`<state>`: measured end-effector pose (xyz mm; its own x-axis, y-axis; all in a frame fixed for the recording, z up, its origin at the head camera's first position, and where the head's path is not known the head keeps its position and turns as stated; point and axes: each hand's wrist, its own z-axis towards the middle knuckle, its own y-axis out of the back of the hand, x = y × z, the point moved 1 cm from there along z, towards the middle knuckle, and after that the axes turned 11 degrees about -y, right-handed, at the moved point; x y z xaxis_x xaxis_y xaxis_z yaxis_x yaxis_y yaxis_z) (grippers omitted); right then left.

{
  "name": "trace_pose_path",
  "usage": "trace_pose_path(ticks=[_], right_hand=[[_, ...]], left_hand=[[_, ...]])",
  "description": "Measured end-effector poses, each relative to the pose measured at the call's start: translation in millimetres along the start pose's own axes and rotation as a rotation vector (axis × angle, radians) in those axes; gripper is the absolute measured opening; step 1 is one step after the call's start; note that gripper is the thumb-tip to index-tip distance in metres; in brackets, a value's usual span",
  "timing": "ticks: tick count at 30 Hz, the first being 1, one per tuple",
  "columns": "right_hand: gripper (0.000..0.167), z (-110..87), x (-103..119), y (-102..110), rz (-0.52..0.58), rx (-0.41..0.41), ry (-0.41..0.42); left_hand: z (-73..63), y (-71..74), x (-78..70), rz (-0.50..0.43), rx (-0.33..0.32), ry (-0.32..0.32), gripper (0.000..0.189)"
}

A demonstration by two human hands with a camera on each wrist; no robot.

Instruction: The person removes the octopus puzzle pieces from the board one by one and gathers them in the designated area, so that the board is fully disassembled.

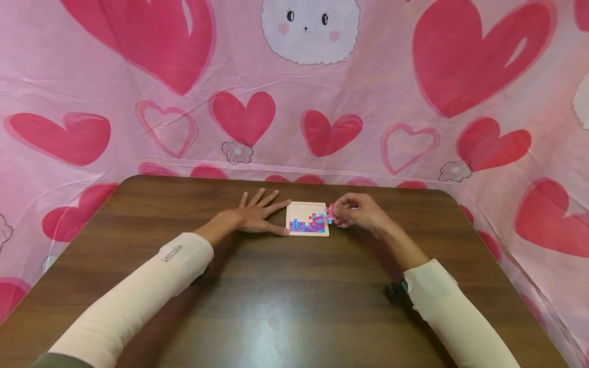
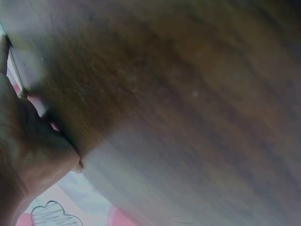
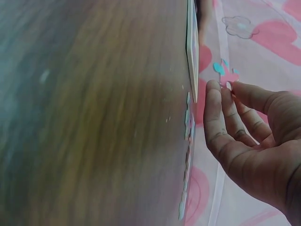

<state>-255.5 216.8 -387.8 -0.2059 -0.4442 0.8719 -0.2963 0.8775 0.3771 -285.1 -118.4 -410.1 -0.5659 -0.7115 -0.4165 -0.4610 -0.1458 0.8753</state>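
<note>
A small jigsaw tray (image 1: 306,204) with a pale wooden rim lies on the table, blue, purple and pink pieces (image 1: 307,227) filling its lower part and right side. My left hand (image 1: 255,214) lies spread on the table at the left of the tray, thumb and a fingertip right at its edge. Between thumb and fingertips my right hand (image 1: 361,210) pinches a pink puzzle piece (image 3: 227,75) with blue knobs. The piece is raised above the table, beside the tray's right edge. In the left wrist view, only part of the left hand (image 2: 35,146) shows.
Several loose puzzle pieces (image 3: 187,160) lie flat on the table beside the tray, below the right hand; in the head view that hand mostly hides them. The brown wooden table (image 1: 285,286) reaches back to a pink cloth (image 1: 285,117) printed with hearts.
</note>
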Motion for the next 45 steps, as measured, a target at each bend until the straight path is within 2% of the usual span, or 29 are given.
trace_pose_path(ticks=[6,17,34,41,45], right_hand=[[0.026,-4.9,-6,8,-0.007,-0.033,0.009],[0.028,-15.7,-14,24,-0.058,-0.052,0.016],[0.032,-26.0,-32,53,-0.125,-0.079,-0.04],[0.033,-24.4,-34,57,-0.157,-0.063,-0.093],[0.031,-23.1,-33,57,-0.205,-0.065,-0.097]], left_hand=[[-0.1,0.7,-0.4,0.024,0.004,0.009,0.103],[2.9,1.2,-0.1,0.003,0.011,0.009,0.104],[4.3,1.2,1.5,-0.014,0.025,0.005,0.111],[3.9,0.0,4.6,-0.01,0.02,0.005,0.11],[0.0,1.3,1.8,-0.002,0.022,0.01,0.106]])
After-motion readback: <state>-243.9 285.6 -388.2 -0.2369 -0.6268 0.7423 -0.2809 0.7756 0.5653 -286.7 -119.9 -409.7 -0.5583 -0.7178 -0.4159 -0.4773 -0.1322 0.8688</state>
